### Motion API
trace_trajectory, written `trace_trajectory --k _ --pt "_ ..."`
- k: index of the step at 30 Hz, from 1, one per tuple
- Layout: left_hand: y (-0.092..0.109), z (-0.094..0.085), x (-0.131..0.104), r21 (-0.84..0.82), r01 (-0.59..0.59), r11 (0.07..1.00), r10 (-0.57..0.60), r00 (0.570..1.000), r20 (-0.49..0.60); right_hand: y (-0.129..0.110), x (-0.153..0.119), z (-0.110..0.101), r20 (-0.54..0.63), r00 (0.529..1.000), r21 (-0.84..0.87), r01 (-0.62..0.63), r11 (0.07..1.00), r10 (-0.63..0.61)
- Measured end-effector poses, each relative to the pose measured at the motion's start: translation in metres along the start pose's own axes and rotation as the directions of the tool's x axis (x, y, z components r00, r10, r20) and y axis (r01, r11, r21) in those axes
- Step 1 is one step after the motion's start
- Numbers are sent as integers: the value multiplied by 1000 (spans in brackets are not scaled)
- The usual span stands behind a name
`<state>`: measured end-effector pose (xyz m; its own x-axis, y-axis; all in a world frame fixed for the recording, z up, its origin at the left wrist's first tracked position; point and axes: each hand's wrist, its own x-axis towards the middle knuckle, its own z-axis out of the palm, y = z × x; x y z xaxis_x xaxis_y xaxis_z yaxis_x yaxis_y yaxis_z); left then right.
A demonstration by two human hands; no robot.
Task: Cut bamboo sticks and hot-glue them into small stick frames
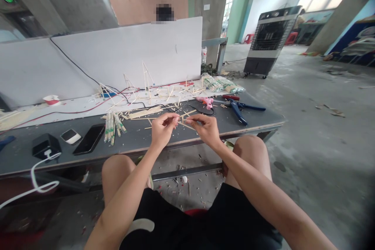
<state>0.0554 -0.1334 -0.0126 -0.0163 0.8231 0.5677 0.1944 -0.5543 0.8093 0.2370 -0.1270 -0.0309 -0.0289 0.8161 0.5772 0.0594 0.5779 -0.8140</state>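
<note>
My left hand (162, 131) is closed in a pinch above the grey workbench, its thumb pressed to the fingers. Whatever lies between those fingertips is too small to make out. Just to the right, my right hand (207, 128) pinches what looks like a thin wooden stick (184, 118), its tips a short way from the left fingertips. Other pale sticks lie crossed on the bench behind and below both hands. A bundle of loose wooden sticks (145, 112) rests left of them. Behind my right hand lies a pink glue gun (208, 102) with a black cord.
Blue-handled cutters (238, 109) lie at right, near bagged sticks (222, 84). Wrapped stick packs (111, 127), a phone (90, 139), a white device (70, 136) and a black charger (47, 146) sit left. Stick frames (147, 78) stand before the white partition (131, 50).
</note>
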Motion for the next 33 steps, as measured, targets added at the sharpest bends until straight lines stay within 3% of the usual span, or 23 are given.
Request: trace_trajectory --k 33 --pt "0 4 -3 -2 9 1000 -9 999 -39 3 -3 3 -44 997 -9 -67 998 67"
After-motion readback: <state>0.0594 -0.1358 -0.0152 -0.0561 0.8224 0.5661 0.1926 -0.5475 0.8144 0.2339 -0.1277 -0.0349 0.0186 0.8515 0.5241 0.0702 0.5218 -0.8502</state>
